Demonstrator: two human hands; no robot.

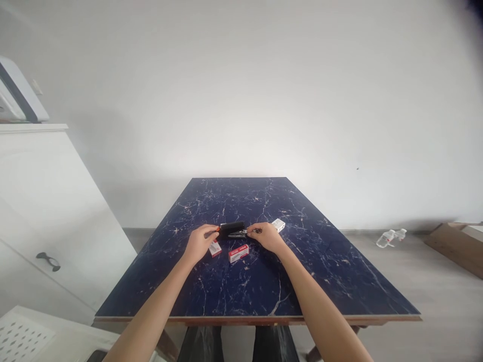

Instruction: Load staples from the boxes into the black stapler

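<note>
no readable text; the small boxes' (239, 254) print blurs.

From above and behind the left hand (198, 245) and right hand (268, 236), the head camera faces the wall (241, 100) beyond.

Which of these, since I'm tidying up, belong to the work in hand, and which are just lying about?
In hand, or likely part of it:
black stapler, held by left hand and right hand
front red-white box
left red-white box
white box by right hand

Apparently just lying about:
clear bottles on the floor
brown cardboard box nearby
</note>
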